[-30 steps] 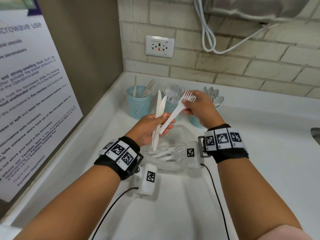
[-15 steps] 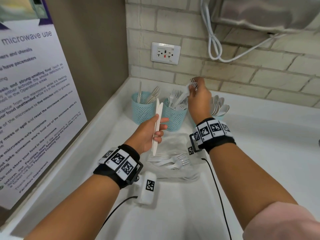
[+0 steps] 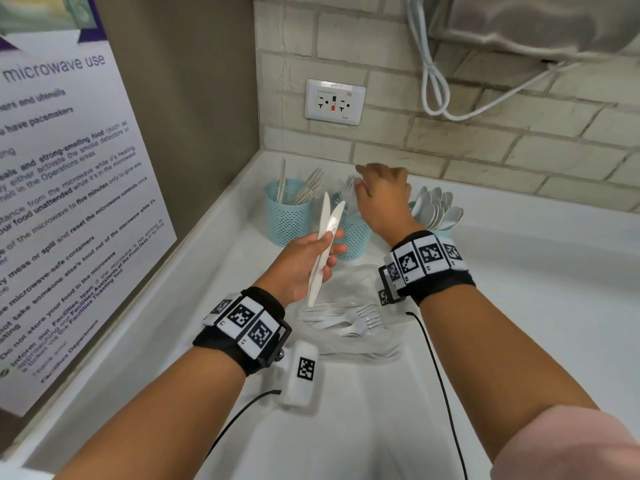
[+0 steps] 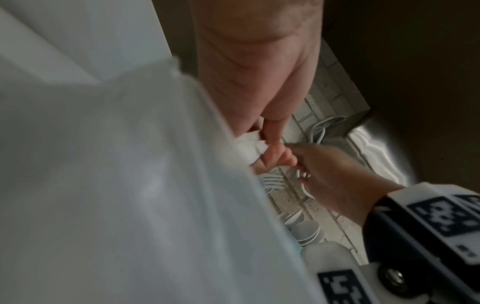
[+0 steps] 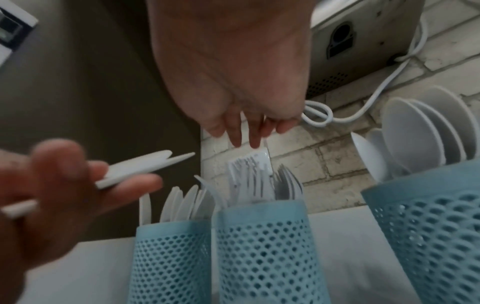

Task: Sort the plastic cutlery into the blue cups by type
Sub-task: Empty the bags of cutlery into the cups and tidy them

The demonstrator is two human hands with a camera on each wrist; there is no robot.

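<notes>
Three blue mesh cups stand in the counter's back corner: the left cup (image 3: 289, 216) holds knives, the middle cup (image 3: 354, 240) forks, the right cup (image 5: 428, 226) spoons (image 3: 438, 211). My left hand (image 3: 329, 244) grips two white plastic knives (image 3: 325, 233), held upright in front of the cups. My right hand (image 5: 244, 133) hovers just above the middle cup (image 5: 265, 246) with its fingers straight and pointing down. A white fork (image 5: 249, 170), blurred, stands in that cup right under the fingertips. More forks (image 3: 349, 322) lie on a clear bag below my hands.
The clear plastic bag (image 3: 363, 348) is spread over the white counter (image 3: 536, 306). A brown side wall with a poster (image 3: 69, 202) closes the left. The brick back wall carries a socket (image 3: 334, 102) and a looped white cable (image 3: 433, 81).
My right hand carried the fork from my left hand to the middle cup and let go of it there. The left hand kept the two knives and barely moved.
</notes>
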